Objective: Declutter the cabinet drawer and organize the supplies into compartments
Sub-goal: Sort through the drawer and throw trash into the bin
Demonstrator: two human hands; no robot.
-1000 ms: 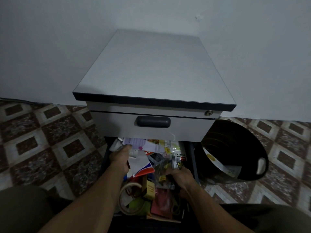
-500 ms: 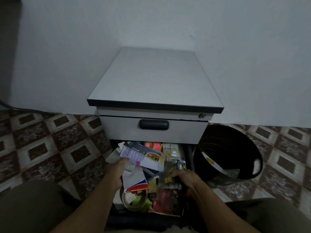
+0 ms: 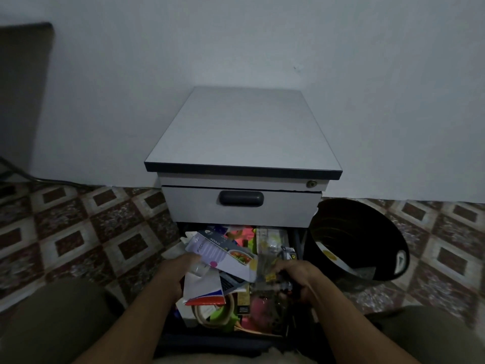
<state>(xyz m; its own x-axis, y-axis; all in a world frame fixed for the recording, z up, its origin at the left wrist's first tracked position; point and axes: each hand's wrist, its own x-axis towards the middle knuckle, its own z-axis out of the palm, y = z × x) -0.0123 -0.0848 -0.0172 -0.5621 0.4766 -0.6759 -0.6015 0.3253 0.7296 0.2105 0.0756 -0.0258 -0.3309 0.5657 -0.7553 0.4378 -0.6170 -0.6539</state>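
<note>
Head view, looking down: the grey cabinet (image 3: 242, 132) stands against a pale wall, flat matte top with a dark band round the edge, a small round lock (image 3: 311, 183) at its upper right corner, and the upper drawer front (image 3: 189, 206) closed behind a dark, rounded oblong handle (image 3: 241, 198). Below that, the cabinet's lower drawer (image 3: 299, 240) is pulled out toward the person and heaped with clutter. The left hand (image 3: 178, 269) grips the near left corner of a flat white-and-purple packet (image 3: 220, 252), and "SPOON" can be read on it, beside a little picture of food. Under the packet lies a white folded paper with a red and blue edge (image 3: 203, 288), and closer in a beige tape ring (image 3: 203, 315) and something pink (image 3: 258, 310). The right hand (image 3: 296, 278) is clenched round a crinkly clear plastic bag with a yellow tag (image 3: 265, 266), at the drawer's right side; the print on it is too small to read. Just right of the cabinet sits a round black bin (image 3: 359, 240), glossy, with scraps inside. Brown-and-cream patterned tiles (image 3: 86, 232) cover the floor around the cabinet.
</note>
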